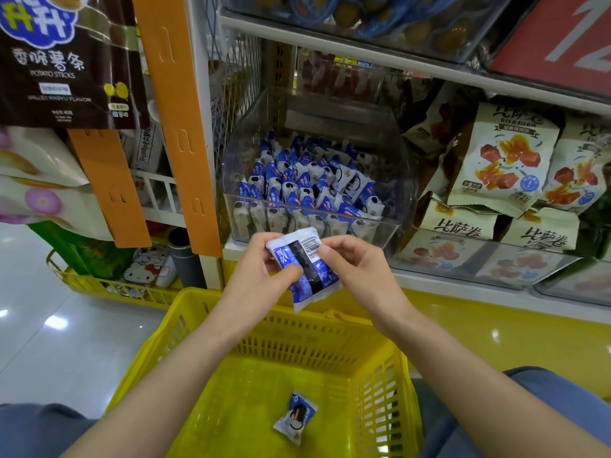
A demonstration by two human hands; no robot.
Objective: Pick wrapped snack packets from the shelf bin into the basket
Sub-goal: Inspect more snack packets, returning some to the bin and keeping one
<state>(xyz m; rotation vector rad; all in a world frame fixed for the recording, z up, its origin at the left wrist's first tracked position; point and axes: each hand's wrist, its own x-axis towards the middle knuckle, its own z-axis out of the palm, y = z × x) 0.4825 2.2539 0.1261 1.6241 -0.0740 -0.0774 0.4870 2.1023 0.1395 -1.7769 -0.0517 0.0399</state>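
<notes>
While the yellow basket (155, 352) sits low in front, the left hand (258, 276) hovers over its far rim. A loose packet (296, 416) lies on the basket floor. The left grip pinches the left edge of a blue-and-white snack packet (312, 259); the right hand (363, 272) pinches its right edge, grip curled. Beyond the basket stands the clear shelf bin (386, 228), full of matching packets.
</notes>
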